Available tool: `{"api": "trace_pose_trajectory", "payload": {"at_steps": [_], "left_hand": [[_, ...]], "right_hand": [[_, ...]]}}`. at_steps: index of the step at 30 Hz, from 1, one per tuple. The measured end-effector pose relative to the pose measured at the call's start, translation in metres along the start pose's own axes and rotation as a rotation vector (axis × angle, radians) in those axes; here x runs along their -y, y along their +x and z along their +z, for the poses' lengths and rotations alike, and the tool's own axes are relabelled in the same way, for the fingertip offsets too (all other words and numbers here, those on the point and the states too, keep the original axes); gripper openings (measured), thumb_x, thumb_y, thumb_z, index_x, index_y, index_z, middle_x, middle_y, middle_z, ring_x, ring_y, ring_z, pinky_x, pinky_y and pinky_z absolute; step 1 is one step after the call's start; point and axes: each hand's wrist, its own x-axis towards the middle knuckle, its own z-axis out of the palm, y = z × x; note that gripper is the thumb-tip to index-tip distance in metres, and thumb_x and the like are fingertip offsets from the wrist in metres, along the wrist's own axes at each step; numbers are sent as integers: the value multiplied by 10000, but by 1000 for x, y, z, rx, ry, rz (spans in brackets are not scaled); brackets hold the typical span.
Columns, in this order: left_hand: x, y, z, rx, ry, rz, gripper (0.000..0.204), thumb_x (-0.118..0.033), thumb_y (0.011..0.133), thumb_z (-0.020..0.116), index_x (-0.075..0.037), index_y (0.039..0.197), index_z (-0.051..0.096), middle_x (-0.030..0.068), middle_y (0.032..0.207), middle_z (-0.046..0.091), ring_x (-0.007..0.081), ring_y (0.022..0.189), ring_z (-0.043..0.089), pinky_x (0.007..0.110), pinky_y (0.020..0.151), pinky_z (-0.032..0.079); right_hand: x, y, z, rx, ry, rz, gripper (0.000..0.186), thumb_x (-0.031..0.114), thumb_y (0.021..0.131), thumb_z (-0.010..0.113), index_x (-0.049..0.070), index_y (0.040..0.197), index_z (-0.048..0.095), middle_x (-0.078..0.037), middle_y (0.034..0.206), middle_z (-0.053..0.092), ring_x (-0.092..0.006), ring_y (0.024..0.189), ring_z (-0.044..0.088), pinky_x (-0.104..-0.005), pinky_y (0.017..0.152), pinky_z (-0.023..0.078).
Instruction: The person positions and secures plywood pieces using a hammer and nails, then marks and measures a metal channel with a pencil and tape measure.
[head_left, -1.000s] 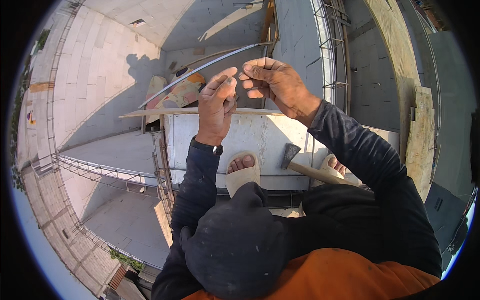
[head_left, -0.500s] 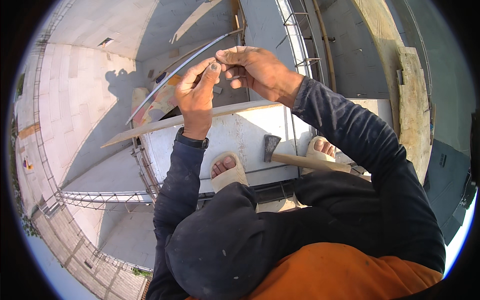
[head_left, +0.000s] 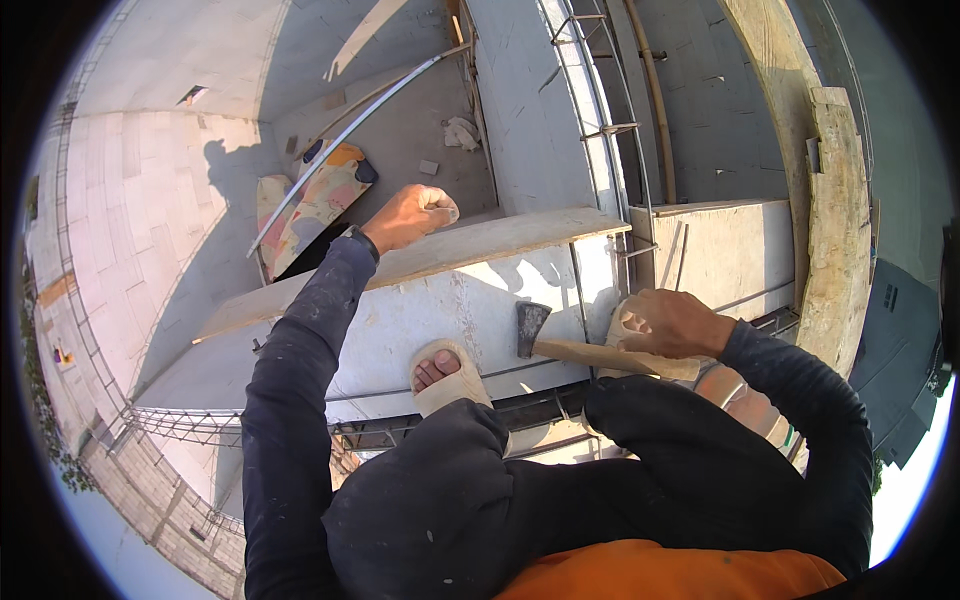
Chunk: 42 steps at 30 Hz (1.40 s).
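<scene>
My left hand (head_left: 412, 216) is closed with its fingertips pinched, just above a long wooden plank (head_left: 480, 243); what the fingers hold, if anything, is too small to make out. Lower and to the right, my right hand (head_left: 678, 322) has loosely bent fingers with nothing visible in them. It hovers over my right foot and the handle of a hatchet, apart from the handle as far as I can see. The hatchet (head_left: 610, 357) lies between my feet and has a dark wedge-shaped head and a pale wooden handle.
I squat on a pale wall top (head_left: 400, 315) with steel rebar (head_left: 608, 130) alongside. Deep drops open to both sides. Below left lies a colourful patterned sheet (head_left: 325, 195) near a thin bent strip (head_left: 355, 125). Rough boards (head_left: 835, 220) rise at the right.
My hands have come apart. The right one has dropped down and right toward the hatchet handle, while the left has shifted slightly lower, still pinched. The hatchet lies where it was.
</scene>
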Motion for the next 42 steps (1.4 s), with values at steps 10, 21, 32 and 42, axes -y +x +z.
{"api": "trace_pose_trajectory", "payload": {"at_steps": [10, 21, 32, 42], "left_hand": [[25, 12, 23, 167, -186, -37, 303, -290, 986, 677, -5, 1075, 732, 18, 957, 705, 93, 896, 615, 281, 836, 504], [36, 10, 32, 131, -303, -49, 276, -233, 967, 695, 19, 1070, 741, 72, 958, 754, 115, 867, 641, 297, 814, 512], [38, 9, 32, 100, -328, -66, 302, -215, 930, 732, 42, 1084, 765, 60, 894, 743, 110, 809, 628, 289, 773, 512], [28, 7, 27, 157, -328, -148, 318, -246, 918, 740, 21, 1081, 793, -22, 722, 612, 62, 663, 492, 277, 602, 392]], "right_hand": [[7, 1, 65, -135, -4, -5, 482, 368, 850, 783, -16, 1092, 619, -234, 1085, 611, -430, 988, 662, -525, 840, 570], [38, -19, -28, 209, 100, 48, 526, 416, 965, 652, -10, 1266, 589, -308, 918, 714, -446, 893, 731, -537, 797, 571], [81, 12, -117, -75, 432, 54, 690, 303, 1055, 503, 60, 1642, 235, -335, 1088, 678, -449, 915, 711, -521, 890, 539], [72, 66, -103, -71, 118, -28, 684, 267, 1069, 500, 119, 1680, 231, -206, 876, 667, -306, 711, 653, -453, 772, 536]]}}
